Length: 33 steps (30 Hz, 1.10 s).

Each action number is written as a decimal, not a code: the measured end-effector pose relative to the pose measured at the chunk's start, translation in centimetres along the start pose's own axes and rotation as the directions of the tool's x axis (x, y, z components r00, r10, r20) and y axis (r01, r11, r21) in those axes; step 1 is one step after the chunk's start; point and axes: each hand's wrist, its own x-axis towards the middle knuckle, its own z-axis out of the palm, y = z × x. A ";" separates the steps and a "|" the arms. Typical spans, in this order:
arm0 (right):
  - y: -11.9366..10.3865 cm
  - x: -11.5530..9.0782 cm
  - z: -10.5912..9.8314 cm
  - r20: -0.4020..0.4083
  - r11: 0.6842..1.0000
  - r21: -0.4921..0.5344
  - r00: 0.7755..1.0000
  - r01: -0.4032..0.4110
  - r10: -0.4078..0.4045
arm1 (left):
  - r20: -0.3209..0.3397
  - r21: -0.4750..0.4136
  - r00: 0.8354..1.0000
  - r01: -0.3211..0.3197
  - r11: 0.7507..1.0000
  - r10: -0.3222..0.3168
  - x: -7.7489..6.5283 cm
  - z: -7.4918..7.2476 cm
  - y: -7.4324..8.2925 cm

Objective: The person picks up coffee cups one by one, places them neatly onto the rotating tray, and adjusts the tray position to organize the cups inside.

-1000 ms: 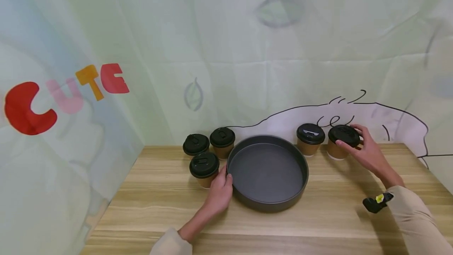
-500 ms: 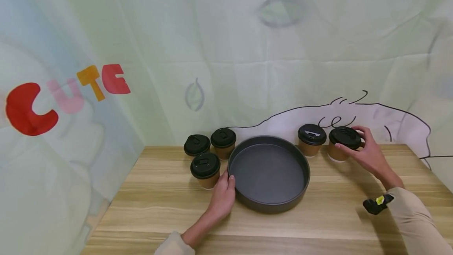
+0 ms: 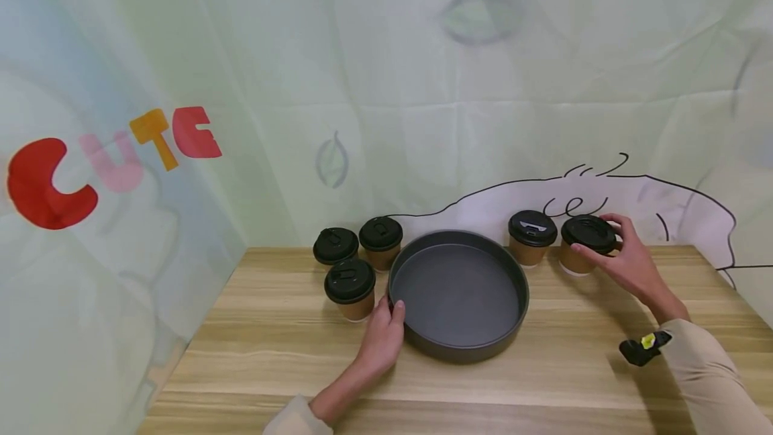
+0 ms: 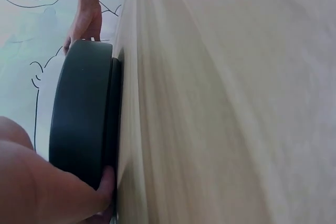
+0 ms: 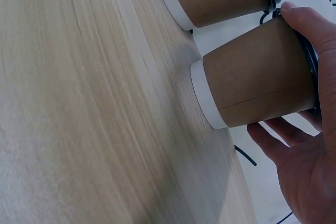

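Note:
A round dark grey cake pan [image 3: 459, 297] sits on the wooden table in the head view. At its left side my left hand [image 3: 380, 342] grips the wall, thumb by the rim; the left wrist view has fingers curled under the pan's [image 4: 81, 108] lower edge. Toward the back right, my right hand [image 3: 631, 264] holds a brown paper coffee cup [image 3: 576, 259] by its black lid. In the right wrist view, thumb and fingers span this upright cup [image 5: 257, 72], its white base at the tabletop. Another lidded coffee cup [image 3: 531, 247] stands just left of it.
Left of the pan are three more lidded coffee cups: a front one [image 3: 350, 291], a back left one [image 3: 335, 247] and a back right one [image 3: 381, 242]. A printed fabric backdrop [image 3: 392, 86] rises behind the wooden table [image 3: 272, 354].
My left hand has slid slightly toward me along the pan's left side. The right hand keeps its hold on the coffee cup, which stays in place.

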 end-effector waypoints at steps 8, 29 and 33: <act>-0.3 -0.1 0.0 0.011 1.000 0.000 1.000 -0.007 0.007 | 0.060 -0.062 0.993 0.102 0.993 -0.099 -0.7 -0.4 0.3; -0.2 -0.2 0.0 0.015 1.000 -0.013 1.000 0.005 -0.004 | 0.298 -0.424 0.933 0.317 0.849 -0.200 0.0 -1.6 0.7; -0.3 -0.2 -0.1 0.028 0.997 -0.078 1.000 0.000 0.003 | 0.314 -0.453 0.929 0.327 0.829 -0.195 0.2 -1.7 0.6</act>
